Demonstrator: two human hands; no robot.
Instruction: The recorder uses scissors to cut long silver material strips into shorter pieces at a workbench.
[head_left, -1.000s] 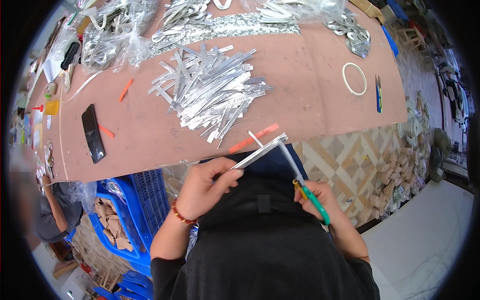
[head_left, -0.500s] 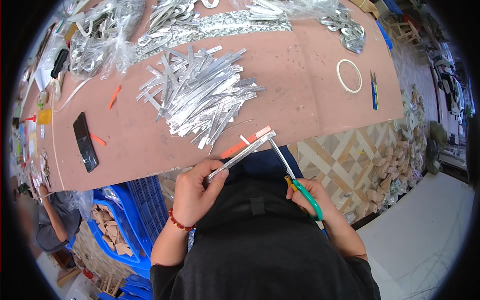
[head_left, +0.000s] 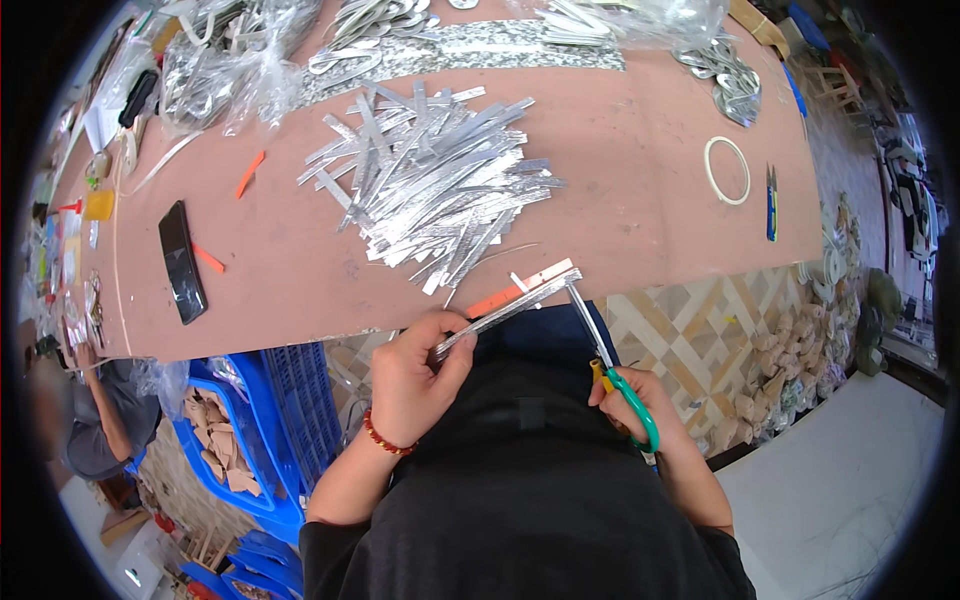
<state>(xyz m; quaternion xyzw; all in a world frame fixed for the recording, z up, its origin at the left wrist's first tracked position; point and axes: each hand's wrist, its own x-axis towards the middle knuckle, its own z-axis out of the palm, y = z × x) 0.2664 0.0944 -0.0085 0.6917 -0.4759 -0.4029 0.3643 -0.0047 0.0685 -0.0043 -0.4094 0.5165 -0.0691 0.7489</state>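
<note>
Between the thumb and fingers of my left hand (head_left: pixel 418 372) is a long silver strip (head_left: pixel 515 308), slanting away to the right over the table's near edge. My right hand (head_left: pixel 650 395) is closed on the green and yellow handles of a pair of scissors (head_left: pixel 592 325). Their blades point up and leftward, with the tips at the strip's far end; I cannot tell whether they touch it. Alongside the silver strip is an orange strip (head_left: pixel 545 278) with dark marks, and a short white piece crosses it. A loose pile of silver strips (head_left: pixel 440 185) lies just beyond.
A black phone (head_left: pixel 182 262) and orange scraps (head_left: pixel 250 175) are at the left of the table (head_left: pixel 640 190). On the right lie a cream ring (head_left: pixel 727 170) and small snips (head_left: pixel 772 205). Blue crates (head_left: pixel 285 410) stand below. At far left another person's arm (head_left: pixel 108 415) shows.
The view has shifted, so the table and its things appear farther right. My hands keep nearly the same hold on the silver strip and the scissors.
</note>
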